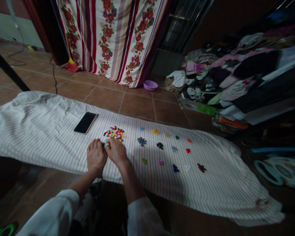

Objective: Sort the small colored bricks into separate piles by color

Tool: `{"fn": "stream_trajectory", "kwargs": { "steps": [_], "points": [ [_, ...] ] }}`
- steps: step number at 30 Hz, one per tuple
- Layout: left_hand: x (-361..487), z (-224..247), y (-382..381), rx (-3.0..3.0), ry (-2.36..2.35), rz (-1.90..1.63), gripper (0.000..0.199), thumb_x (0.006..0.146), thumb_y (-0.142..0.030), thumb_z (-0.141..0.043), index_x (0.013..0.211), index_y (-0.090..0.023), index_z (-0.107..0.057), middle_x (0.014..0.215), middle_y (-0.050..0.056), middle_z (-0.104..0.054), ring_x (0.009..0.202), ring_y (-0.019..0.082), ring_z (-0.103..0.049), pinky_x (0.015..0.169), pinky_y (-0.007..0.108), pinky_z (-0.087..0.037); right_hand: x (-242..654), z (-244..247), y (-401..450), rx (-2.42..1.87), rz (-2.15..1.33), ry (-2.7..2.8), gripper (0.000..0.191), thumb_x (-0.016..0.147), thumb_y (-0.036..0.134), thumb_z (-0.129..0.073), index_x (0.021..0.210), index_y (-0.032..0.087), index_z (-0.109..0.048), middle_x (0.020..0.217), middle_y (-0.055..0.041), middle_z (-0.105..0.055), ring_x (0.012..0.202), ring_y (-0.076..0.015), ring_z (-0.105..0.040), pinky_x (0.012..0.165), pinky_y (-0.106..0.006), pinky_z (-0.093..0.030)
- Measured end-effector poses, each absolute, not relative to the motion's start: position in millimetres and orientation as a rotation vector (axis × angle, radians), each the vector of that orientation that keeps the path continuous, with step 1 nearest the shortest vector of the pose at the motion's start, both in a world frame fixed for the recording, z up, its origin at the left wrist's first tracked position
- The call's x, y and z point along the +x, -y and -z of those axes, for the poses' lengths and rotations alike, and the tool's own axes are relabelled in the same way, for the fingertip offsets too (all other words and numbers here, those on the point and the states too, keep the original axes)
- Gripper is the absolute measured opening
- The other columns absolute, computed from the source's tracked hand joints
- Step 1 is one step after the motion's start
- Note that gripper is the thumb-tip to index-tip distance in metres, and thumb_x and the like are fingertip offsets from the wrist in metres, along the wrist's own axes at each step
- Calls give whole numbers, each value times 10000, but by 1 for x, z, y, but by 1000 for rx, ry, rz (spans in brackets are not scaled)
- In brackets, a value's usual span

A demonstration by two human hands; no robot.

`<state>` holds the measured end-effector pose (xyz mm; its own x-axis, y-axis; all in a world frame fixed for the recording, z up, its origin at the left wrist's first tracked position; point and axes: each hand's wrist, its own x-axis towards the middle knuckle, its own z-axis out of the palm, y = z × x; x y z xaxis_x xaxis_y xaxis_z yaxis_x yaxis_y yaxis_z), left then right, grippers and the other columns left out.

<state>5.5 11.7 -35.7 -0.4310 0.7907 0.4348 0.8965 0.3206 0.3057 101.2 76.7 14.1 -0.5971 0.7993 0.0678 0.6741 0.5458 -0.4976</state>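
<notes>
My left hand (96, 155) rests on the striped cloth (64, 157) with its fingers curled; whatever it may hold is hidden. Beside it, my right hand (116, 151) has its fingers bent together at the near edge of a mixed pile of small coloured pieces (115, 132). What lies under those fingertips is too small to make out. To the right, small single-colour heaps lie in rows, among them grey-blue pieces (142, 141), black pieces (160, 145), yellow pieces (155, 131), dark blue pieces (175, 168) and brown pieces (201, 167).
A phone (85, 123) lies on the cloth left of the pile. Beyond the cloth are a tiled floor, a floral curtain (108, 39) and a purple basin (150, 85). Heaped clothes (221, 72) fill the right background. A black pole (7, 67) slants at the left.
</notes>
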Motion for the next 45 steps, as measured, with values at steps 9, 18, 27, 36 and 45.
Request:
{"fn": "stream_trajectory", "kwargs": {
  "steps": [9, 18, 27, 36, 45],
  "points": [
    [7, 29, -10, -1568, 2353, 674, 229, 883, -204, -414, 1035, -120, -563, 1194, 190, -626, 1187, 305, -528, 961, 446, -403, 114, -26, -82, -1182, -606, 2361, 221, 932, 140, -437, 1028, 208, -623, 1060, -30, -687, 1041, -154, -596, 955, -270, -420],
    [7, 26, -10, -1585, 2394, 740, 244, 859, -207, -418, 1043, -135, -561, 1210, 194, -607, 1198, 311, -510, 977, 482, -396, 150, -34, -103, -1290, -553, 2136, 283, 960, 155, -363, 997, 194, -641, 1022, -49, -701, 1013, -152, -619, 939, -260, -432],
    [7, 23, -9, -1583, 2407, 722, 230, 847, -219, -426, 1023, -148, -556, 1186, 191, -601, 1181, 320, -509, 966, 492, -402, 229, -33, -130, -1412, -440, 1669, 325, 914, 233, -335, 934, 185, -656, 916, -83, -719, 881, -171, -663, 857, -279, -486],
    [7, 21, -8, -1595, 2409, 667, 275, 860, -239, -411, 1065, -125, -555, 1177, 201, -607, 1151, 329, -526, 950, 493, -417, 321, -35, -131, -1677, -334, 1219, 398, 851, 333, -357, 1008, 155, -677, 903, -100, -733, 848, -183, -675, 795, -278, -499],
    [6, 21, -9, -1601, 2421, 673, 270, 858, -247, -410, 1057, -133, -552, 1206, 204, -595, 1163, 331, -523, 951, 496, -415, 397, -20, -117, -1794, -88, 1165, 306, 746, 231, -422, 857, 171, -700, 951, -147, -722, 927, -240, -648, 904, -344, -463]
  ]
}}
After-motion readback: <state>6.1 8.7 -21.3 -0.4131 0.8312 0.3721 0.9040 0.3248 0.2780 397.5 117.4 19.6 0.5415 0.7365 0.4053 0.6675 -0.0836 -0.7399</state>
